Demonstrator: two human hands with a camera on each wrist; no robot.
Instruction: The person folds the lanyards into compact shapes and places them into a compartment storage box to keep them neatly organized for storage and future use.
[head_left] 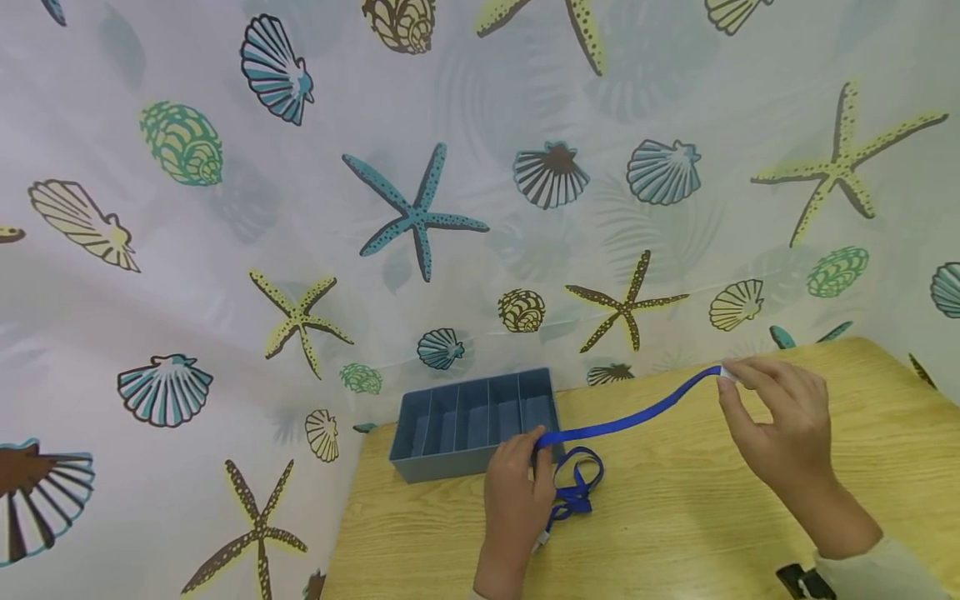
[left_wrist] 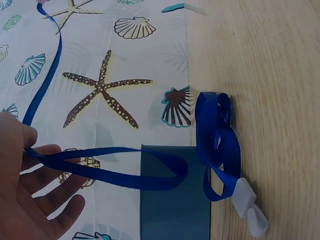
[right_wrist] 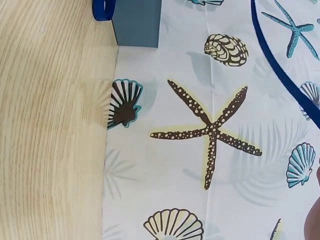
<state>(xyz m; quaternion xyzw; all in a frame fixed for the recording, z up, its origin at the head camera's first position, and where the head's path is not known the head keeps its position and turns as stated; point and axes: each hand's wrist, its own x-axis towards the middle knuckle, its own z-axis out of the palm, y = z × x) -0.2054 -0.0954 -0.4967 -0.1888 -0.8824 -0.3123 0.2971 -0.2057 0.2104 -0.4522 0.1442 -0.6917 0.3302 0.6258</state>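
A blue ribbon lanyard (head_left: 622,423) is stretched between my two hands, sagging slightly. My left hand (head_left: 513,496) pinches the strap between thumb and forefinger, and its other fingers are spread in the left wrist view. At the raised end, my right hand (head_left: 787,421) pinches the lanyard by a small white piece (head_left: 727,374), mostly covered by the fingertips. From the left hand a loop of strap hangs down, and the remaining blue strap bunches beside the box. A white plastic clip (left_wrist: 245,197) shows on that bunched part. Only a sliver of the right hand appears in the right wrist view.
Behind the left hand stands a blue-grey box (head_left: 442,467) split into several narrow compartments. It sits at the back left of the light wooden table (head_left: 675,525). A white curtain (head_left: 465,92) printed with shells and starfish hangs right behind the table edge.
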